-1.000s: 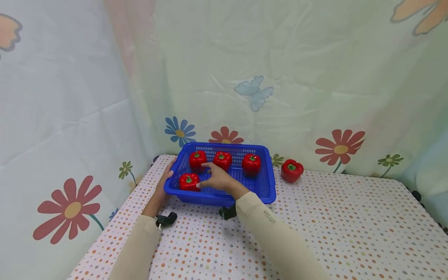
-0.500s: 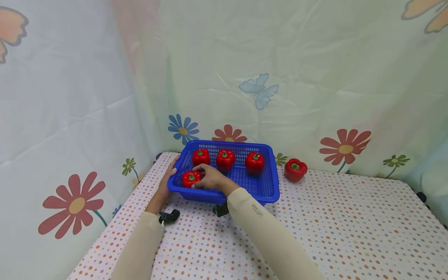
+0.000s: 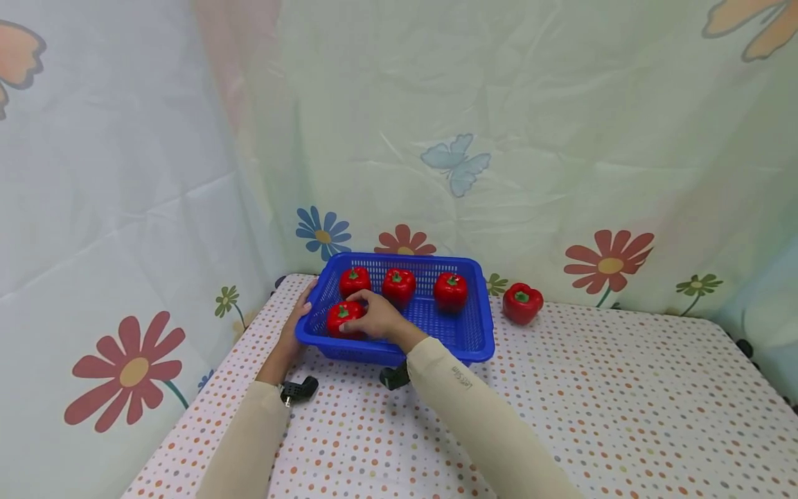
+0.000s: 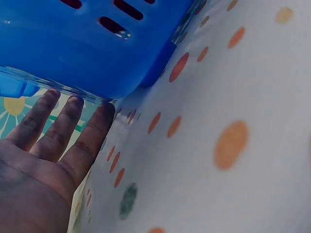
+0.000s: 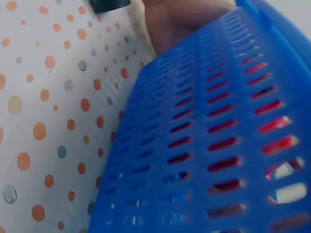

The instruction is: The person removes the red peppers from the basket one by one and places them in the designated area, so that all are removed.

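Note:
A blue slotted plastic basket point(image 3: 399, 355) stands on the table, with several red bell peppers inside. In the head view my right hand point(image 3: 380, 320) reaches over the basket's front rim and holds the front-left bell pepper point(image 3: 339, 317) between thumb and fingers. Against the basket's left side lies my left hand point(image 3: 294, 326). The left wrist view has its straight fingers point(image 4: 82, 141) touching the basket's lower edge from outside. Along the back of the basket sit a left bell pepper point(image 3: 354, 281), a middle one point(image 3: 402, 292) and a right one point(image 3: 450, 294). The right wrist view catches mainly the slotted wall.
One more red bell pepper point(image 3: 522, 305) lies on the table right of the basket. A dotted cloth point(image 3: 592, 388) covers the table. Floral curtains point(image 3: 536, 173) hang close behind and to the left. Each wrist carries a small black camera point(image 3: 299, 389).
My right hand has moved left and its fingers have closed round the front-left bell pepper, which has shifted slightly to the right. My left hand has stayed at the basket's side.

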Motion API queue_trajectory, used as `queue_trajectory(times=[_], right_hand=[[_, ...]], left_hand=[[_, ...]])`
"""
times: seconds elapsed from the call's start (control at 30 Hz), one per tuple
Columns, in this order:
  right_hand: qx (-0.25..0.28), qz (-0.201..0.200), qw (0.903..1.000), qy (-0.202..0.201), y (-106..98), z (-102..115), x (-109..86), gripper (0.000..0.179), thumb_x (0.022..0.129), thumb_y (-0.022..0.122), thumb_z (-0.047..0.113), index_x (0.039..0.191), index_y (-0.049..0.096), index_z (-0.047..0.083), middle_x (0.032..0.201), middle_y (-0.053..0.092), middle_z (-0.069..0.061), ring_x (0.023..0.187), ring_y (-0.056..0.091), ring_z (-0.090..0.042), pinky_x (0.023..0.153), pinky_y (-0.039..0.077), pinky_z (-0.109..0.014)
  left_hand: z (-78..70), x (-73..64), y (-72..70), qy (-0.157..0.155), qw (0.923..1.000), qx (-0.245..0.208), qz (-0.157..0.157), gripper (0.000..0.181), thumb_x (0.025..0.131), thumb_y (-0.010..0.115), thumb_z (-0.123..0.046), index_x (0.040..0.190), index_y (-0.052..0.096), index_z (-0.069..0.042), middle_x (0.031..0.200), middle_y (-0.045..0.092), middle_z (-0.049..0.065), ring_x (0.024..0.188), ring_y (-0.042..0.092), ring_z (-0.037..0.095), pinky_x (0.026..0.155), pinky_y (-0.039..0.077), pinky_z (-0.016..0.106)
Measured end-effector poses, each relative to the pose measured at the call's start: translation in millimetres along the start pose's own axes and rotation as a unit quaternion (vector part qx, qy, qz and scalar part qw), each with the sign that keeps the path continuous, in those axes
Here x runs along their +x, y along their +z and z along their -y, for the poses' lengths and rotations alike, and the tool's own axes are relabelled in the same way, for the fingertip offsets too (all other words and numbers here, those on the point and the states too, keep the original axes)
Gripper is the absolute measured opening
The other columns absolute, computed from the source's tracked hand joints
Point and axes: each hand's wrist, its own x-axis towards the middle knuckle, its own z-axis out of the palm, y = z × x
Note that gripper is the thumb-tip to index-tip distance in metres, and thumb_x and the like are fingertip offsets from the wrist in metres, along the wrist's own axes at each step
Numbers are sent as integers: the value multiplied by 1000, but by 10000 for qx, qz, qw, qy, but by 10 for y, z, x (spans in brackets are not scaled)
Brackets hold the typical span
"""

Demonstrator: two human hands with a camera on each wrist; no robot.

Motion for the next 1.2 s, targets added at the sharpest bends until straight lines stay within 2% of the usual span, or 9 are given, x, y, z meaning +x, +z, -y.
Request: queue_trajectory(times=[0.13,0.2,0.37,0.5,0.73,0.83,0.97,1.1,1.2], right_hand=[[568,-233,9980,143,-125,-43,-63,63,81,81,25,136,51,20,127,57,-17,112,57,-32,79,60,-41],[762,-348,9964,130,-220,-69,-106,62,81,81,24,135,51,21,126,55,-17,113,56,-33,78,60,-40],[1144,-601,9916,19,-513,-140,-263,62,81,80,19,135,50,21,131,51,-17,121,51,-35,80,60,-42],[1104,-882,9899,72,-754,-215,-424,65,82,80,20,138,47,23,135,47,-16,125,49,-36,82,59,-42],[1510,-1225,9809,-50,-1264,-275,-703,70,86,76,20,145,39,18,142,38,-22,127,48,-43,89,55,-52],[1541,-1472,9770,-26,-1524,-330,-840,72,88,74,22,149,35,17,144,36,-24,127,48,-44,90,54,-52],[1396,-2014,9693,196,-1853,-490,-1018,77,89,73,26,153,30,19,148,33,-26,130,45,-46,93,52,-53],[1136,-2618,9574,450,-2131,-741,-1158,81,91,70,33,155,24,17,153,27,-29,135,39,-50,94,49,-54],[932,-3054,9454,660,-2306,-994,-1250,82,92,67,36,157,20,15,154,27,-28,137,36,-49,93,49,-54]], left_hand=[[27,30,16,116,9999,-48,69,61,104,26,-30,159,2,-16,167,4,9,151,12,44,115,20,64],[34,41,24,139,9998,-68,82,61,104,26,-28,159,2,-15,167,3,10,151,11,45,115,18,65],[22,34,44,99,9999,-101,19,60,104,25,-25,159,4,-17,167,1,10,151,8,44,117,14,64],[-4,-1,39,61,9999,-135,-7,59,104,24,-24,160,5,-19,167,1,9,152,7,42,118,13,63],[-52,-57,17,38,10000,-9,-72,56,105,23,-26,159,9,-26,167,3,7,151,11,42,117,15,63],[-59,-66,18,52,10000,7,-62,57,105,23,-27,159,8,-26,167,2,8,151,9,43,117,15,63],[-42,-61,23,-28,9999,-84,-50,57,105,24,-27,159,7,-27,168,1,6,152,8,41,118,14,62],[-8,-44,27,-21,9999,-90,-51,58,105,24,-27,160,6,-25,168,1,6,152,9,40,118,15,61],[12,-26,34,-24,10000,-48,-39,57,105,24,-27,160,6,-26,168,2,5,152,10,40,118,16,61]])
